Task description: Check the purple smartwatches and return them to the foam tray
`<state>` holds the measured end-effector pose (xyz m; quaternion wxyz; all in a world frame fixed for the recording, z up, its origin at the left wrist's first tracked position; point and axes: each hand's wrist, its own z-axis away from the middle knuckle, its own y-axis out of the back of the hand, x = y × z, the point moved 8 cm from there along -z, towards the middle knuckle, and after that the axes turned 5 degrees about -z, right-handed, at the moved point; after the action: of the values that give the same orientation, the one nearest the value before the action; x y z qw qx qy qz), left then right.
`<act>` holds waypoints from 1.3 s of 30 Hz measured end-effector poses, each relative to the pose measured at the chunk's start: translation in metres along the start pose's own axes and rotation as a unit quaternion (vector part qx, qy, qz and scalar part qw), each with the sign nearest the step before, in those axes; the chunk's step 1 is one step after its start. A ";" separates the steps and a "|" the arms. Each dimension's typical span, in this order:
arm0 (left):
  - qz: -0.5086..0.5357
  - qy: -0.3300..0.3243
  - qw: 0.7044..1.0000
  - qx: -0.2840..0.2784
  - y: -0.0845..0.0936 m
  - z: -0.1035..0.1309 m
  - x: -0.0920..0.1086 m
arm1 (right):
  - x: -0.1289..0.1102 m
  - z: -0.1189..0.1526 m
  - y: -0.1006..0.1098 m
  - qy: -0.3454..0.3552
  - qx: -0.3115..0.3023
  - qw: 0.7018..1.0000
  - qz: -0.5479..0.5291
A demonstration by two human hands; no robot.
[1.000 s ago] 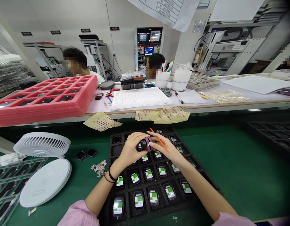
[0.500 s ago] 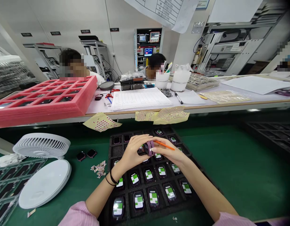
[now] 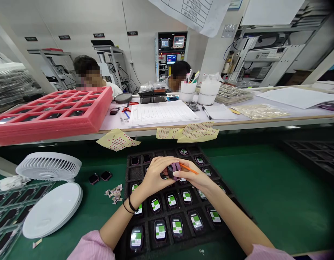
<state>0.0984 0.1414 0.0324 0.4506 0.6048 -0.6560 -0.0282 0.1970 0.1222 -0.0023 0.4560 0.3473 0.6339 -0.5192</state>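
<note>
Both my hands meet over a black foam tray on the green bench. My left hand and my right hand together grip a small purple watch body, turned on its edge. An orange stick lies between the fingers of my right hand, its tip pointing right. The tray's pockets hold several watch bodies with green and white stickers on their screens. A few pockets at the tray's far left corner have watch bodies without stickers.
A white fan and white round disc lie at left, beside two loose watch bodies and peeled sticker scraps. A pink foam tray, papers and sticker sheets sit on the raised shelf. Two people sit beyond it.
My hands have drawn slightly closer together and turned the watch body between them. The orange stick has dropped from a steep slant to lying nearly level.
</note>
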 end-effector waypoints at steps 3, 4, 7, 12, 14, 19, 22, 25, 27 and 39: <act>0.136 0.128 0.981 0.044 0.002 0.000 -0.021 | -0.001 -0.002 0.005 0.011 0.026 1.000 0.003; 0.197 0.176 0.963 0.058 0.001 0.002 -0.029 | -0.005 -0.002 0.009 0.031 0.049 0.998 0.018; 0.385 0.274 0.877 0.081 -0.008 0.009 -0.044 | -0.032 0.008 0.023 0.176 0.153 0.959 0.159; 0.575 0.358 0.734 0.058 -0.032 0.022 -0.045 | -0.059 0.030 -0.011 0.396 0.099 0.803 0.434; 0.596 0.378 0.705 0.061 -0.038 0.026 -0.043 | -0.058 0.035 -0.023 0.445 0.061 0.765 0.461; 0.609 0.401 0.682 0.061 -0.042 0.029 -0.041 | -0.057 0.038 -0.030 0.488 0.070 0.722 0.486; 0.608 0.403 0.682 0.051 -0.042 0.029 -0.041 | -0.058 0.039 -0.029 0.488 0.071 0.720 0.488; 0.610 0.398 0.684 0.030 -0.043 0.027 -0.038 | -0.059 0.043 -0.026 0.502 0.077 0.709 0.489; 0.613 0.401 0.681 0.024 -0.045 0.027 -0.037 | -0.057 0.046 -0.025 0.517 0.080 0.689 0.501; 0.668 0.398 0.625 0.074 -0.061 0.034 -0.027 | -0.045 0.045 -0.035 0.514 0.101 0.683 0.509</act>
<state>0.1196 0.1302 -0.0385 0.5165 -0.0151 -0.6367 0.5724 0.1899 0.0718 0.0498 0.2150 0.8728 0.4380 -0.0080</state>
